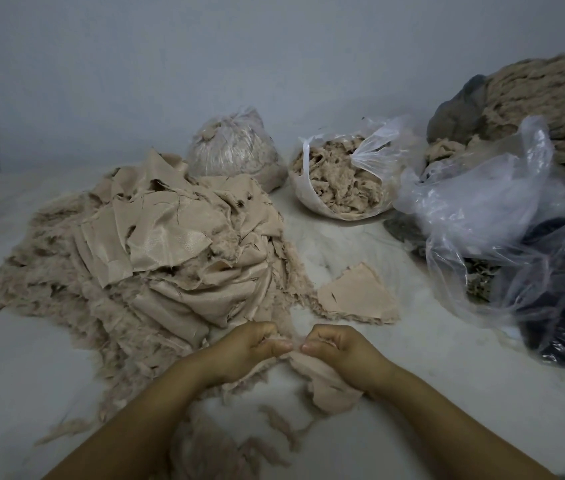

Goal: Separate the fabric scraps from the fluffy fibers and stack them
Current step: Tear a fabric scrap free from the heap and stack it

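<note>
Beige scrap pinched between your two hands, ready to tear fluff away.
Left hand and right hand grip close together; peeled scraps wait stacked nearby.

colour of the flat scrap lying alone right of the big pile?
Pale beige-pink, plain, with a few small dark flecks: the flat scrap, seen in the head view.

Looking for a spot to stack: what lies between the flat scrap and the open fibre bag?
In the head view, only pale bedding dusted with fluff lies between flat scrap and open bag.
</note>
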Demonstrator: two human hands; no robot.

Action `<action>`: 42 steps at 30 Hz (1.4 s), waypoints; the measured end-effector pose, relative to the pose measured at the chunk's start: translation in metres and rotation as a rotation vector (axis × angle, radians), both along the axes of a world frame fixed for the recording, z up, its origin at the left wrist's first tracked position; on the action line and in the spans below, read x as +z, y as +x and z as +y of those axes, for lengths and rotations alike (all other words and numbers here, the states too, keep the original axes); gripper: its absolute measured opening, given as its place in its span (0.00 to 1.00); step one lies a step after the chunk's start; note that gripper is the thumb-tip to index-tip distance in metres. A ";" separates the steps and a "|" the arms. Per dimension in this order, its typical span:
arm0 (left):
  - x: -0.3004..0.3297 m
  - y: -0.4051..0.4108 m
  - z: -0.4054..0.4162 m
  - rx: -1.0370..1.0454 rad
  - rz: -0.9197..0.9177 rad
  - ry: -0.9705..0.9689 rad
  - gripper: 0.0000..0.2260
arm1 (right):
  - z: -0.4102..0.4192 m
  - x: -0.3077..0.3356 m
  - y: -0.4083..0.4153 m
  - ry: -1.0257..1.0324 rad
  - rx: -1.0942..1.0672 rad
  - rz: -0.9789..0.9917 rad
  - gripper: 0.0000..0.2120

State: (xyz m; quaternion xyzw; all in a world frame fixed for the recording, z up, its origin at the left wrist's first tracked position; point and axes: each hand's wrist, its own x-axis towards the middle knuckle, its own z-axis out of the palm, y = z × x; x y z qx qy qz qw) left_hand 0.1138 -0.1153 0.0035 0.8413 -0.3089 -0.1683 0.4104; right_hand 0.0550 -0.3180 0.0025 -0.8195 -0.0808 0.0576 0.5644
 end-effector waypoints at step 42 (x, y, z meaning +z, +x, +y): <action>0.007 -0.024 -0.053 0.560 0.219 -0.548 0.12 | 0.023 0.004 0.003 0.408 -0.622 -0.177 0.12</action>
